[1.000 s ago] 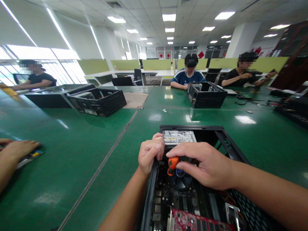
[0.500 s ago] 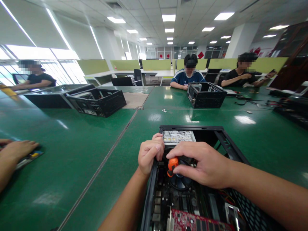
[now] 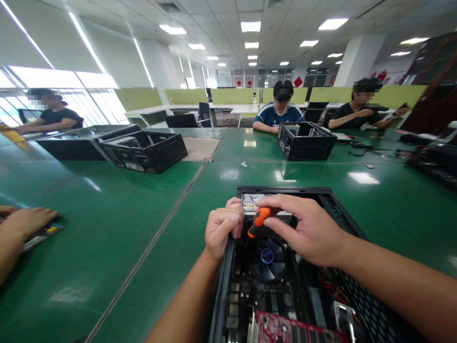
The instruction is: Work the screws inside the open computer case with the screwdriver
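At lower centre of the frame, the left hand (image 3: 222, 231) was curled tight over the left wall of the open computer case (image 3: 330, 200), its grip closed on that edge. Just right of it, the right hand (image 3: 307, 231) pinched the orange-handled screwdriver (image 3: 257, 220) between thumb and fingers, grip closed on the handle, the tool tilted down to the left above the round cooler fan (image 3: 268, 257). A red circuit card (image 3: 285, 328) lay at the bottom edge. At far left, another person's hand (image 3: 24, 223) rested on the green surface (image 3: 107, 224). Two more open cases (image 3: 144, 150) sat further back.
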The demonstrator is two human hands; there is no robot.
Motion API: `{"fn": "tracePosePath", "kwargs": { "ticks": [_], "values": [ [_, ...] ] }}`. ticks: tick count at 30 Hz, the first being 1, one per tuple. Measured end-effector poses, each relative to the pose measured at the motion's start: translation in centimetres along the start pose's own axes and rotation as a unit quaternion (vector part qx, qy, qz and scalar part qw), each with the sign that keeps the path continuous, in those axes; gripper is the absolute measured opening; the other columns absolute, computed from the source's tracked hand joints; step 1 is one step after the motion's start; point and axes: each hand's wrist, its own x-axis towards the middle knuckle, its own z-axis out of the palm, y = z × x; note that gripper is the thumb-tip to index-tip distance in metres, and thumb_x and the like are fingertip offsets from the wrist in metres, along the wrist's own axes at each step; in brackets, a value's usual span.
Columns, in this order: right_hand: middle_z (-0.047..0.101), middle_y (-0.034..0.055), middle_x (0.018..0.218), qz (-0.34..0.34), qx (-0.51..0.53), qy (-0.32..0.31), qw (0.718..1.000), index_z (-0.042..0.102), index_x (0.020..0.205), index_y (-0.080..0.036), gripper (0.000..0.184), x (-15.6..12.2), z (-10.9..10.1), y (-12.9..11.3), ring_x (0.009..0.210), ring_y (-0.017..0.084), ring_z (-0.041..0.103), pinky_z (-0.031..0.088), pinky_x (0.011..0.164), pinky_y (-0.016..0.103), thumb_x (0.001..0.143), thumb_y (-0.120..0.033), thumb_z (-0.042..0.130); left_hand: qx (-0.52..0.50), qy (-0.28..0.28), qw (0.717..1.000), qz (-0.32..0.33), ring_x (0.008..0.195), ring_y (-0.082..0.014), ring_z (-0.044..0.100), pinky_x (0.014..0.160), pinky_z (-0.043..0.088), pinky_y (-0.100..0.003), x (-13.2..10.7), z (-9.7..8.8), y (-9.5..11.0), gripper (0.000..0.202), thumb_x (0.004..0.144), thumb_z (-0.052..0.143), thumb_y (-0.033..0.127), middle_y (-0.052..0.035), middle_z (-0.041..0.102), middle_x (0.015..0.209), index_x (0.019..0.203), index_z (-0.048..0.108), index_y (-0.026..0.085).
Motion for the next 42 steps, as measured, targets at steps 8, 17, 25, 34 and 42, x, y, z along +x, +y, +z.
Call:
{"fn": "tracePosePath", "kwargs": {
  "ticks": [8, 17, 25, 34, 42],
  "values": [
    [0.074, 0.0077, 0.119, 0.047, -0.069, 0.036, 0.996, 0.065, 0.120, -0.019, 0.027, 0.4, -0.1, 1.2, 0.106, 0.021, 0.069, 0.053, 0.098, 0.039, 0.095, -0.015, 0.057, 0.008, -0.005, 1.000, 0.004, 0.050, -0.0162, 0.047, 0.100, 0.036, -0.049, 0.0, -0.2, -0.2, 0.061, 0.096, 0.046, 0.045, 0.0000, 0.048, 0.040, 0.040, 0.041, 0.021],
    [0.074, 0.0072, 0.121, 0.046, -0.079, 0.007, 0.996, 0.065, 0.122, -0.019, 0.028, 0.4, 0.2, 1.5, 0.108, 0.020, 0.069, 0.053, 0.099, 0.037, 0.096, -0.017, 0.057, -0.002, -0.007, 1.000, 0.013, 0.050, -0.0156, 0.046, 0.100, 0.036, -0.048, 0.0, -0.1, -0.1, 0.060, 0.097, 0.045, 0.043, 0.0003, 0.048, 0.040, 0.041, 0.041, 0.020],
    [0.074, 0.0064, 0.119, 0.048, -0.074, -0.007, 0.996, 0.066, 0.123, -0.017, 0.029, 0.4, 0.5, 1.5, 0.105, 0.018, 0.068, 0.051, 0.097, 0.032, 0.096, -0.014, 0.057, -0.004, -0.012, 1.000, 0.007, 0.051, -0.0160, 0.047, 0.101, 0.035, -0.046, 0.0, -0.2, -0.2, 0.060, 0.097, 0.045, 0.042, 0.0000, 0.050, 0.041, 0.041, 0.041, 0.020],
    [0.072, 0.0016, 0.093, 0.083, -0.060, -0.001, 0.995, 0.067, 0.104, -0.020, 0.015, 0.8, 0.4, 1.2, 0.081, 0.017, 0.064, 0.051, 0.076, 0.030, 0.089, -0.023, 0.070, -0.005, -0.010, 1.000, 0.010, 0.051, -0.0163, 0.047, 0.101, 0.035, -0.046, 0.0, -0.2, 0.0, 0.059, 0.097, 0.045, 0.041, -0.0002, 0.049, 0.041, 0.042, 0.041, 0.020],
    [0.074, 0.0009, 0.109, 0.086, -0.041, -0.008, 0.995, 0.065, 0.112, -0.022, 0.020, 0.6, -0.2, 1.0, 0.095, 0.016, 0.066, 0.049, 0.086, 0.029, 0.096, -0.017, 0.055, -0.014, -0.006, 1.000, 0.014, 0.050, -0.0159, 0.046, 0.099, 0.036, -0.046, 0.1, -0.1, 0.0, 0.057, 0.096, 0.047, 0.037, -0.0001, 0.049, 0.041, 0.042, 0.042, 0.020]
  ]
}}
